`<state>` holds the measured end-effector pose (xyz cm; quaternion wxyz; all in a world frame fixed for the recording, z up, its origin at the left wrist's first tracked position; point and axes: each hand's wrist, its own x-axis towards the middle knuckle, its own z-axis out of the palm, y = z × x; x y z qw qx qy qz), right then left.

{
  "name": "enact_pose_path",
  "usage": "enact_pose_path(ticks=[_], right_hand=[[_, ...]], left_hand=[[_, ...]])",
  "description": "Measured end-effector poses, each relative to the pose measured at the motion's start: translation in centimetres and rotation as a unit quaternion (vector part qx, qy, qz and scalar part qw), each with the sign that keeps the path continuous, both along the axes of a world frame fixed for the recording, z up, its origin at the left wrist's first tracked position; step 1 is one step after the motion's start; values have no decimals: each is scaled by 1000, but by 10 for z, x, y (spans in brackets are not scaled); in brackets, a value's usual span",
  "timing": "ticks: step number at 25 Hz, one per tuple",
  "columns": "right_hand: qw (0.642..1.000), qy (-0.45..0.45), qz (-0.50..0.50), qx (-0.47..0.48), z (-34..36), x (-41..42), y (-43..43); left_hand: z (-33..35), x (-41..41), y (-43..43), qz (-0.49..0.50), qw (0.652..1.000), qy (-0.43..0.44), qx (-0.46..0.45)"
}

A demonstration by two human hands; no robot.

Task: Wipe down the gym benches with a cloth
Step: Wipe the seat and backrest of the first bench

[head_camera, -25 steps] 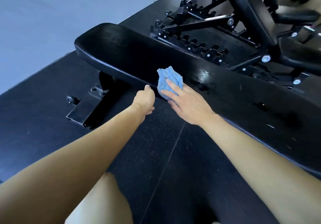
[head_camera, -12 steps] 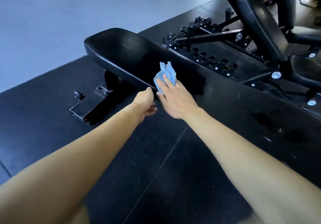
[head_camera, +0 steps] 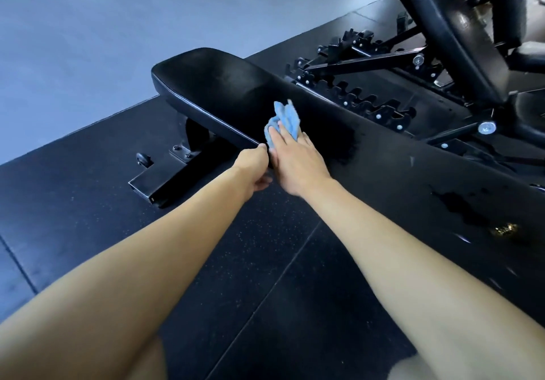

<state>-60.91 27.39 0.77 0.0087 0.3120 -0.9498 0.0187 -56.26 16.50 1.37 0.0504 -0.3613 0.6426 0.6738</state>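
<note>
- Although a small gold mark (head_camera: 505,229) shows on the pad at the right of the frame, it is too blurred to read.
- The gym bench (head_camera: 212,84) is a long black padded bench with a glossy surface. It runs from the upper middle of the frame down to the right edge.
- Dark wet patches (head_camera: 460,205) lie on its pad at the right.
- The cloth (head_camera: 287,118) is light blue, soft and bunched, with one corner standing up. It sits on the pad near the centre of the frame, close to the pad's near edge.
- The right hand (head_camera: 298,164) lies flat, with straight fingers pressing the cloth onto the pad.
- The left hand (head_camera: 252,167), just beside it, grips the near edge of the pad, thumb on the edge and fingers curled below.
- A black steel foot (head_camera: 165,185) under the bench rests on a black speckled floor mat (head_camera: 88,190).
- A second bench (head_camera: 442,25) with a tilted back and a notched adjuster rail (head_camera: 368,102) stands at the upper right.
- Grey floor (head_camera: 88,25) fills the upper left.
</note>
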Motion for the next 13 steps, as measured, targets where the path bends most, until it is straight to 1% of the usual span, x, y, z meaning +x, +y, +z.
enact_pose_path(ticks=[2, 4, 6, 8, 10, 11, 12, 13], right_hand=[[999, 26, 35, 3, -1, 4, 10], [992, 91, 83, 6, -7, 19, 41], [982, 149, 112, 30, -16, 35, 79], [974, 179, 132, 37, -20, 41, 100], [971, 177, 157, 26, -17, 38, 89], [966, 174, 184, 51, -14, 35, 75], [951, 186, 225, 101, -13, 30, 59], [929, 205, 262, 164, -13, 26, 45]], left_hand=[[-5, -2, -3, -7, 1000, 1, 1], [-9, -6, -2, -5, 1000, 6, 3], [-9, -7, 0, 4, 1000, 5, 12], [-13, -9, -1, 11, 1000, 10, 15], [-16, -8, -5, 8, 1000, 24, 11], [-16, -8, -6, 12, 999, 34, 9], [-15, -6, -6, 18, 999, 36, 12], [-16, -6, -7, 33, 999, 34, 15]])
